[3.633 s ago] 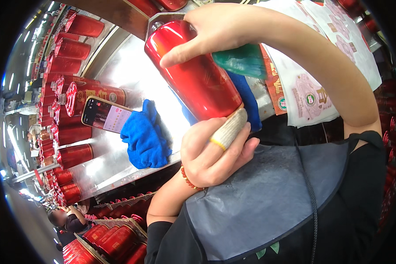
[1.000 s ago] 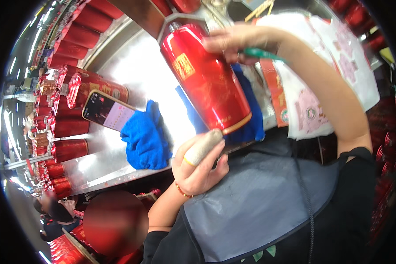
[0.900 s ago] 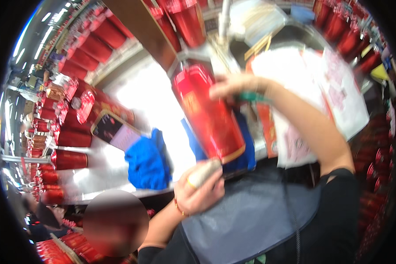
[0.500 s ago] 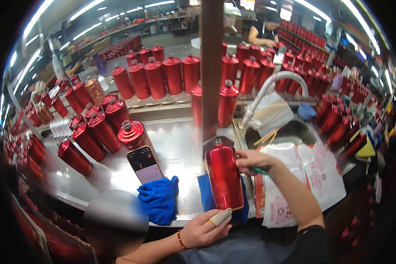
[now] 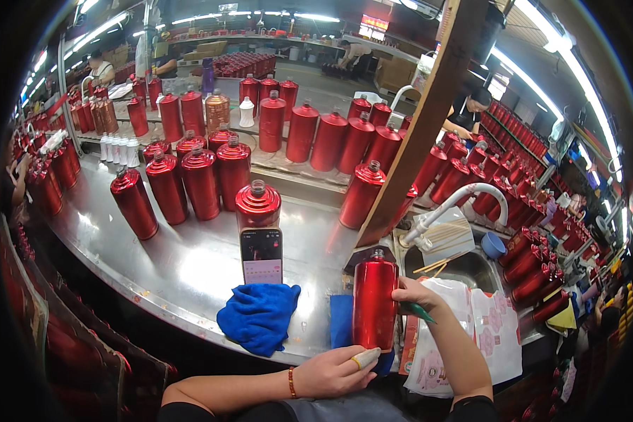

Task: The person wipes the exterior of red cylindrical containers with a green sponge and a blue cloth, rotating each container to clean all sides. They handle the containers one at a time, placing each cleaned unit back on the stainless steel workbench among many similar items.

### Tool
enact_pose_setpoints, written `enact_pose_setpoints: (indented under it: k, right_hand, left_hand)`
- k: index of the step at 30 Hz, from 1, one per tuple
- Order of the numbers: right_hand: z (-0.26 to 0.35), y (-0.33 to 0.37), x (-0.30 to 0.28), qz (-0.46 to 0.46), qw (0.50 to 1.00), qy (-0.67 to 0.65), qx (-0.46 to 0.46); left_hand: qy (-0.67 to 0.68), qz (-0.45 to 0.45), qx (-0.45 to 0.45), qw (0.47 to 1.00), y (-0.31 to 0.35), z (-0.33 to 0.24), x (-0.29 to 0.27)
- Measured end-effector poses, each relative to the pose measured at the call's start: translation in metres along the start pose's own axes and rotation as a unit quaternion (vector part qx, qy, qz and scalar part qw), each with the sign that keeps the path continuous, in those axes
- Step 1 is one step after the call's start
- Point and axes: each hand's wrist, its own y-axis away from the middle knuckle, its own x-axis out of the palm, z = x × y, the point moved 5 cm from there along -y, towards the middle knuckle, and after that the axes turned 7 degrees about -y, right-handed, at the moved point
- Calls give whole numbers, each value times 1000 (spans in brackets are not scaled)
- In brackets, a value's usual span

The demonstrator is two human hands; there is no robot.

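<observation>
A shiny red bottle (image 5: 375, 302) is in front of me over a flat blue cloth (image 5: 341, 323), its neck pointing away. At its base, my left hand (image 5: 337, 371) has its fingers closed against the lower edge; a whitish cover with a yellow band wraps one finger. My right hand (image 5: 422, 295) is closed at the bottle's right side, fingertips touching it. From that hand a slim green piece (image 5: 416, 311) sticks out, its kind hidden by the fingers.
A phone (image 5: 261, 257) leans on a red bottle (image 5: 258, 204), a crumpled blue cloth (image 5: 259, 320) before it. More red bottles (image 5: 200, 183) stand left and behind. Right are printed white sheets (image 5: 496, 327), a sink (image 5: 471, 271) with a faucet (image 5: 464, 193), and a slanting post (image 5: 418, 133).
The whole view has shifted and tilted, so the surroundings sit differently in it. The bottle appears more upright, with both hands still at it.
</observation>
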Motion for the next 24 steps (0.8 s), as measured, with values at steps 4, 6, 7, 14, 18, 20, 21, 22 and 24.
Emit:
enact_pose_setpoints:
  k: [4,6,7,14,18,20,21,22,24]
  right_hand:
    - [29,5,32,-61,989,134,32]
    - [41,5,55,-74,981,178,-38]
    - [45,7,55,-80,976,196,-41]
    - [16,-1,20,-24,999,44,-7]
    - [42,1,50,-68,979,192,-30]
    - [47,5,51,-96,955,272,-65]
    - [43,2,44,-73,966,245,-44]
    - [44,3,42,-28,985,166,-44]
    - [32,8,27,22,997,59,50]
  left_hand:
    - [-20,-1,-6,1000,1,1,-5]
    - [-32,4,-7,999,4,0,-5]
    - [-30,3,-5,1000,3,0,-5]
    - [-14,0,5,1000,-1,-2,-2]
    - [-32,12,14,999,-5,-4,-4]
    - [-26,22,24,999,-10,-4,-2]
    - [-23,27,28,999,-10,-5,-1]
    - [-22,25,27,999,-11,-5,0]
    - [-19,21,23,999,-12,-7,1]
